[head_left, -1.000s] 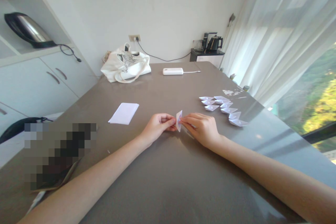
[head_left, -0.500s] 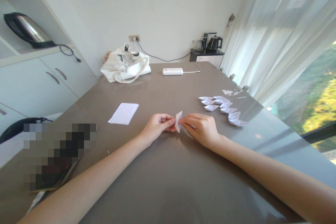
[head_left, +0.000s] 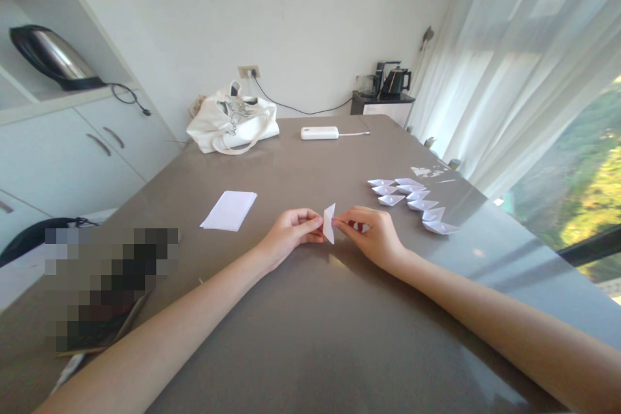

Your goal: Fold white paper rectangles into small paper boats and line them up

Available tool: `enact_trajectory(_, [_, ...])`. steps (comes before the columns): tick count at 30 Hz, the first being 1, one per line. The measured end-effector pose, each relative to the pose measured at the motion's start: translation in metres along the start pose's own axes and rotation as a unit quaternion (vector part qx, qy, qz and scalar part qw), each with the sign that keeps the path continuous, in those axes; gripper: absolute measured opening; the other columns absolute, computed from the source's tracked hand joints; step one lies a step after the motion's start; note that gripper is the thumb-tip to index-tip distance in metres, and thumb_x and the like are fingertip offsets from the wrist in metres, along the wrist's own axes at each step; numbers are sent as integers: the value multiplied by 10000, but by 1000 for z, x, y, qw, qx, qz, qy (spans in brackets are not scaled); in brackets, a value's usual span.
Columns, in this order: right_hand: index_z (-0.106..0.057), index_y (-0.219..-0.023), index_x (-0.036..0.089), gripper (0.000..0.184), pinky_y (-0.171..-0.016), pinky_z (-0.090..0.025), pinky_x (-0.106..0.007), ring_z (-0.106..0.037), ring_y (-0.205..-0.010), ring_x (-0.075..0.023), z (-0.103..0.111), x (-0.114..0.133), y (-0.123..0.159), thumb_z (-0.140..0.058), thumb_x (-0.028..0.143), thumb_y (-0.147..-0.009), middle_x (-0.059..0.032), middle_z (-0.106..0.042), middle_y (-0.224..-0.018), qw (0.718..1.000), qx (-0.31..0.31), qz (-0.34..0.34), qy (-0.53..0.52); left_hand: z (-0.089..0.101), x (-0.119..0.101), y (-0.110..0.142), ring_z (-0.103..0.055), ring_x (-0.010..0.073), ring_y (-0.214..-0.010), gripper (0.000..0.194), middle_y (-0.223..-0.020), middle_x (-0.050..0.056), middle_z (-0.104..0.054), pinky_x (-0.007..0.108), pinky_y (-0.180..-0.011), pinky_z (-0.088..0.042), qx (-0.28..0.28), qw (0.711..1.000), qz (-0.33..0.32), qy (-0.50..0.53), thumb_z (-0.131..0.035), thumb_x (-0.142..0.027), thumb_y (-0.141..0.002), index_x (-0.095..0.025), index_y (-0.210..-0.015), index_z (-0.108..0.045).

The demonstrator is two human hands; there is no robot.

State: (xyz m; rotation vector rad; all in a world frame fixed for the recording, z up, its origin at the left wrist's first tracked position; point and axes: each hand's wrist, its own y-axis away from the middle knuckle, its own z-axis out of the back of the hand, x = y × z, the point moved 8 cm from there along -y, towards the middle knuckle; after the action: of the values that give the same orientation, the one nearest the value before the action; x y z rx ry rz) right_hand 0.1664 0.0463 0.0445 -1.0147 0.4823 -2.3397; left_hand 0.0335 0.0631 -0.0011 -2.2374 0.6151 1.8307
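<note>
A small folded white paper boat (head_left: 328,224) is held on its end just over the table, between my two hands. My left hand (head_left: 292,231) pinches its left side with thumb and fingers. From the right, the thumb and fingertips of my right hand (head_left: 376,233) grip the other side, the remaining fingers curled. To the right, several finished-looking paper boats (head_left: 391,199) lie grouped in slanting rows. A stack of white paper sheets (head_left: 229,210) rests left of my left hand.
White paper scraps (head_left: 427,171) lie beyond the boats. A white power bank (head_left: 319,133) with a short cable and a white handbag (head_left: 233,123) sit at the table's far side. A blurred-out dark object (head_left: 111,297) lies by my left forearm.
The paper boat has turned slightly, showing more of its flat side. My right hand's fingers have shifted a little on it, more curled now. The left hand has barely moved.
</note>
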Motion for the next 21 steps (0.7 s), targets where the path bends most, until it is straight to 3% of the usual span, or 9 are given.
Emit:
enact_trajectory(6, [-708,-858,149,213,-553,-441,-233,-580,-635,-133,-11,-13,-3,-558,297,-830,-50,-690,-779,977,35,-113,-176,-1,-3,0,-628,108,-707,299,-793,13,-650,250,-714,-531,-14,998,-48,-29,-752,-343,-680,-121,-784,-580])
enact_trajectory(12, [-622,-916,142,309,-578,-497,-249,-618,-623,-135,-28,-16,0,-670,398,-750,-37,-671,-711,900,69,-200,-380,-1,-5,1,-647,145,-775,318,-864,33,-656,292,-768,-521,-28,994,-82,-73,-734,-356,-696,-136,-849,-562])
enact_trajectory(15, [-613,-805,142,306,-597,-494,-240,-611,-627,-122,-31,-20,1,-716,411,-704,-26,-655,-689,881,77,-229,-406,0,-8,2,-644,148,-775,313,-832,33,-652,292,-770,-515,-37,992,-89,-83,-738,-357,-690,-130,-818,-565])
enact_trajectory(21, [-644,-722,144,293,-514,-408,-187,-502,-544,-69,-33,-22,2,-698,431,-722,8,-609,-648,876,105,-236,-407,-1,-12,3,-637,149,-776,315,-826,34,-663,283,-760,-512,-35,992,-91,-83,-739,-368,-683,-129,-829,-592])
